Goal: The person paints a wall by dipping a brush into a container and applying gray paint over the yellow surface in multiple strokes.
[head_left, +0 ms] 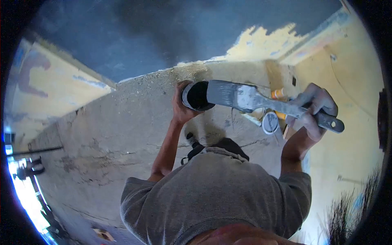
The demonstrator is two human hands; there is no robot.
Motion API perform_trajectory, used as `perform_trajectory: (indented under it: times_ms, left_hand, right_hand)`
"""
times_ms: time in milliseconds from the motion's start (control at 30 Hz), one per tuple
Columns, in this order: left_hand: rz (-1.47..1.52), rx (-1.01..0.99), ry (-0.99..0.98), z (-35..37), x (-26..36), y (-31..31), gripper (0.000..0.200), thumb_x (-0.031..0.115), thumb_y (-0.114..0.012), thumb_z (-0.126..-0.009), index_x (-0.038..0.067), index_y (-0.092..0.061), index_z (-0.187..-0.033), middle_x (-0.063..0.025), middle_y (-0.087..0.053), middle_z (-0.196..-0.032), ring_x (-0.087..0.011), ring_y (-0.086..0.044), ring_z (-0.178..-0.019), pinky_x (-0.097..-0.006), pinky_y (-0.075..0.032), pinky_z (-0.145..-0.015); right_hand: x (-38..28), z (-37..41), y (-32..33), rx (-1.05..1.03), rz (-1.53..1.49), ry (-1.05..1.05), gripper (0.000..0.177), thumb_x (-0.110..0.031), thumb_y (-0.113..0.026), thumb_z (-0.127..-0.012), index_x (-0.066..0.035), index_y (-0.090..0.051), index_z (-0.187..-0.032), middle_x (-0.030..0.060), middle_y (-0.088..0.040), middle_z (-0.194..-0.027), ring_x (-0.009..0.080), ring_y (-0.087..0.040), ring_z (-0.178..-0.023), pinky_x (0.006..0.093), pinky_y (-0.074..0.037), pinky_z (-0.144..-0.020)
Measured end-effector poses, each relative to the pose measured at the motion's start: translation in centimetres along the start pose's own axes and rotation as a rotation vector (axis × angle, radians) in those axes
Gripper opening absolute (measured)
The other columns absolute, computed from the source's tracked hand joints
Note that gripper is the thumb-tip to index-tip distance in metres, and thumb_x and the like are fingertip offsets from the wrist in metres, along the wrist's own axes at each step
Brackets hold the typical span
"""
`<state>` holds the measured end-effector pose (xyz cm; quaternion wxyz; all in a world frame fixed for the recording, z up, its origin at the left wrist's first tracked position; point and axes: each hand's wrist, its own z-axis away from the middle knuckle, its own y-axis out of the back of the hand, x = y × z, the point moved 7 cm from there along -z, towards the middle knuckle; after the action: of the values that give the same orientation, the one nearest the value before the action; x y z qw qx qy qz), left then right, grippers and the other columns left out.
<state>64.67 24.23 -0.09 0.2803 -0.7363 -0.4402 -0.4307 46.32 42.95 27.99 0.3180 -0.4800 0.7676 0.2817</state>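
Note:
My left hand [182, 106] is wrapped round the side of a small round paint container [185, 97], tilted so that its dark inside faces the camera. In my right hand [313, 109] is the handle of a wide flat paintbrush [247, 98], held across in front of me. Its bristles are coated in grey-blue paint and point left, their tips overlapping the container's mouth in this view. Pale grey paint smears cover the brush's metal band, its handle and the fingers of my right hand.
Ahead is a wall [151, 36] painted dark blue-grey, with a bare yellowish patch [261, 43] low on its right. A white bucket [270, 122] and orange items [279, 93] stand on the rough concrete floor [106, 130]. Yellowish walls [343, 122] rise on both sides.

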Motion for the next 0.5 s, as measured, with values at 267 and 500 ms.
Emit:
perform_trajectory:
  times_ms: [267,500]
  left_hand:
    - [-0.078,-0.191,-0.093,-2.5,-0.7,-7.4,0.087,0.024,-0.091,-0.046,0.005,-0.048,-0.12,-0.0127,-0.054,-0.114,-0.027,-0.056,-0.105,-0.0382,-0.045,-0.091]
    - [0.097,-0.292,0.113,-3.4,-5.6,-15.7,0.089,0.027,-0.092,-0.046,0.004,-0.048,-0.119,-0.0144,-0.055,-0.11,-0.0282,-0.057,-0.1,-0.0398,-0.046,-0.086]
  right_hand:
    - [5.1,-1.2,-2.6,-0.378,0.432,-0.069,0.025,-0.014,-0.072,-0.078,-0.003,-0.049,-0.074,0.0094,-0.054,-0.068,0.0238,-0.058,-0.063,0.0343,-0.043,-0.055]
    - [13.8,-0.4,2.4,-0.49,0.309,-0.189,0.022,-0.012,-0.072,-0.078,-0.002,-0.053,-0.078,0.0099,-0.056,-0.072,0.0263,-0.056,-0.062,0.0356,-0.042,-0.055]
